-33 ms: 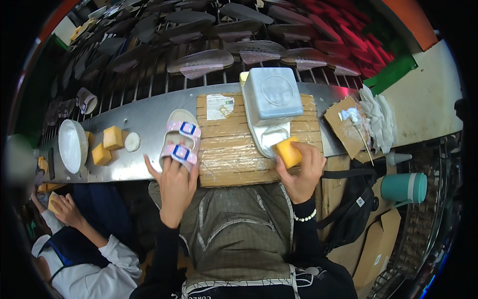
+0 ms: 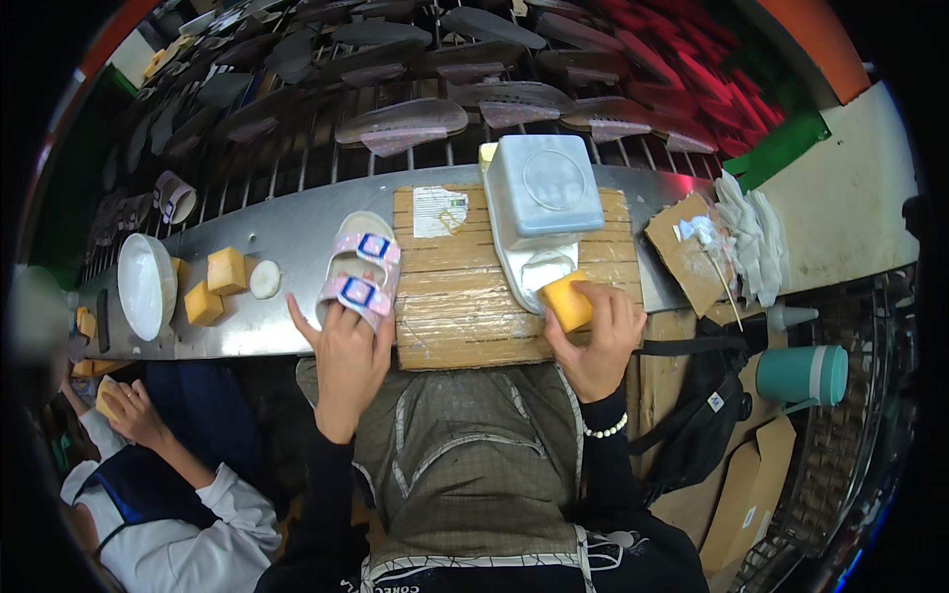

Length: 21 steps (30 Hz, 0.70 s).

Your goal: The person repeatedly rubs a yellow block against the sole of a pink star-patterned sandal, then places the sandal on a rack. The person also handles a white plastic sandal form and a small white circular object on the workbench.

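Note:
My left hand (image 2: 348, 371) holds a pink sandal (image 2: 365, 244) with two straps and blue buckles. Some of its fingers reach into the heel end, the thumb lies along the right side, and the little finger sticks out left. The sandal's toe points away from me. In my right hand (image 2: 608, 341) is a yellow sponge block (image 2: 567, 300), pinched between thumb and fingers. It touches the front lip of a white dispenser tray (image 2: 524, 284), under a translucent grey container (image 2: 550, 188). Both stand on a cardboard sheet (image 2: 460, 326).
Left on the metal bench lie a white bowl (image 2: 145, 287), yellow sponge blocks (image 2: 226, 271) and a round white pad (image 2: 265, 280). Behind, rods carry several sandals (image 2: 401, 125). White gloves (image 2: 751, 237) lie right. A co-worker's hand (image 2: 135, 410) holds a sponge at lower left.
My left hand and the sandal have shifted slightly away from me. The sponge in my right hand has moved a little left against the tray's lip.

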Each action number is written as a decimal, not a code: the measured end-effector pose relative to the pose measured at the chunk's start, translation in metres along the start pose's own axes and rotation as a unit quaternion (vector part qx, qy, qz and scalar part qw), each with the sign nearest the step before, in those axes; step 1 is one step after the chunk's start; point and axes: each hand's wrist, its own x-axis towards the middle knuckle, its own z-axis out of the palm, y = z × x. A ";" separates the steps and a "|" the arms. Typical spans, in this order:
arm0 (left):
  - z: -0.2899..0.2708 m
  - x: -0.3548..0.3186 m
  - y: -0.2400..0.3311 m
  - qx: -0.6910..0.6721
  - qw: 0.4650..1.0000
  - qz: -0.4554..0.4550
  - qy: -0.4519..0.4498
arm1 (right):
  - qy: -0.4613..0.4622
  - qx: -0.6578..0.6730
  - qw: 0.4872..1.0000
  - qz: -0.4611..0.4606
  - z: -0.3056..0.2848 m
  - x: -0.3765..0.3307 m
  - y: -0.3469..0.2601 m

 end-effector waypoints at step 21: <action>-0.072 -0.018 0.067 -0.957 0.233 -0.155 0.070 | 0.075 0.462 0.869 -0.159 -0.038 0.070 -0.089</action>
